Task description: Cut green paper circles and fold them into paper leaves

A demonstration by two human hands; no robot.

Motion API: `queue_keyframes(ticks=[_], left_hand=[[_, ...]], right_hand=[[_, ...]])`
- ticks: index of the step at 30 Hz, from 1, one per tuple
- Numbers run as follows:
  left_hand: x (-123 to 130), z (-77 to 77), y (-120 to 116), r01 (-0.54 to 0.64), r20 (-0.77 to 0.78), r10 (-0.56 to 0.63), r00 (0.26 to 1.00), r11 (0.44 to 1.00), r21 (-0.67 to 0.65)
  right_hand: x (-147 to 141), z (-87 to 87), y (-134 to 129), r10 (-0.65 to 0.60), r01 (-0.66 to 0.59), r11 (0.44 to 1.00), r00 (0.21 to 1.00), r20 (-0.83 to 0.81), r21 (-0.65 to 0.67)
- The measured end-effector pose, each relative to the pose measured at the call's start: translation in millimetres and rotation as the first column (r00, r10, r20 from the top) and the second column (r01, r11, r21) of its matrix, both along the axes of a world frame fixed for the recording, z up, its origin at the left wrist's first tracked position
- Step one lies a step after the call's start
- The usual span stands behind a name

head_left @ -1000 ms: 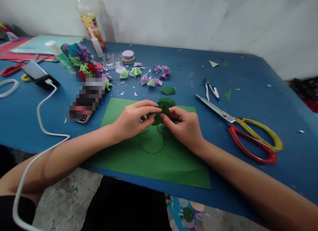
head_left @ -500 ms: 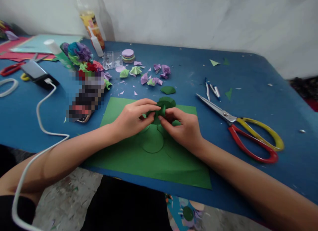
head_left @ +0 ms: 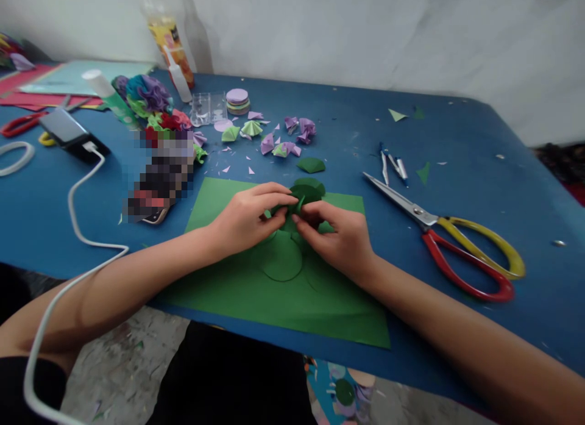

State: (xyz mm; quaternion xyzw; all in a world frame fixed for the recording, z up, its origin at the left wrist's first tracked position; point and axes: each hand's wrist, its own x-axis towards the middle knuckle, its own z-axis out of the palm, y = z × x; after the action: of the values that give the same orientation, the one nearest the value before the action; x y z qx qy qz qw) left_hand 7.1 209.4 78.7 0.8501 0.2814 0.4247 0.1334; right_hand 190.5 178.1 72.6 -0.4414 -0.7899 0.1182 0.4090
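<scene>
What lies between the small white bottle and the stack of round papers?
In the head view, a clear plastic case lies between the small white bottle and the stack of round papers.

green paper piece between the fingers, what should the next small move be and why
Probably press the raised part of the green paper piece down into a crease: it stands up between the fingertips, and the left hand and right hand already grip the paper from either side.
</scene>
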Motion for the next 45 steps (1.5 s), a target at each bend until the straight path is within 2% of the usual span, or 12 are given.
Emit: queue_keyframes(ticks=[4,9,13,18,26,34,40,45], left_hand=[[-0.4,-1.4,0.8,0.01,-0.009,-0.01,1.0,1.0,-0.006],[-1.7,-2.3,0.5,0.048,-0.053,-0.05,0.997,0.998,-0.028],[-2.6,-1.3,-1.4,0.03,-0.077,-0.041,0.996,0.989,-0.147],[-3.4,-0.7,-1.0,0.079,-0.157,-0.117,0.981,0.969,-0.234],[-5.5,3.0,-1.9,0.077,-0.257,-0.139,0.956,0.968,-0.238],[-6.9,4.2,0.6,0.003,-0.276,-0.061,0.959,0.978,-0.208],[-7.9,7.3,2.8,0.002,-0.304,-0.078,0.95,0.97,-0.241],[-7.2,11.7,2.0,-0.065,-0.391,-0.056,0.919,0.955,-0.29]], right_hand=[[1.1,-1.4,1.7,0.01,-0.01,1.0,1.0,0.009,0.018],[3.4,-3.3,6.3,-0.027,0.028,0.982,1.0,-0.008,0.184],[2.9,-5.1,5.8,-0.03,0.036,0.995,0.997,-0.064,0.098],[1.3,-6.5,3.0,-0.045,0.047,0.999,0.996,-0.08,0.011],[3.3,-7.9,3.2,-0.037,0.037,0.999,0.999,-0.025,0.0],[0.8,-5.9,1.4,-0.018,0.018,1.0,1.0,0.004,0.02],[2.2,-6.7,1.3,-0.002,0.002,1.0,1.0,0.024,0.015],[3.0,-7.5,1.8,-0.022,0.015,0.997,0.996,0.09,0.076]])
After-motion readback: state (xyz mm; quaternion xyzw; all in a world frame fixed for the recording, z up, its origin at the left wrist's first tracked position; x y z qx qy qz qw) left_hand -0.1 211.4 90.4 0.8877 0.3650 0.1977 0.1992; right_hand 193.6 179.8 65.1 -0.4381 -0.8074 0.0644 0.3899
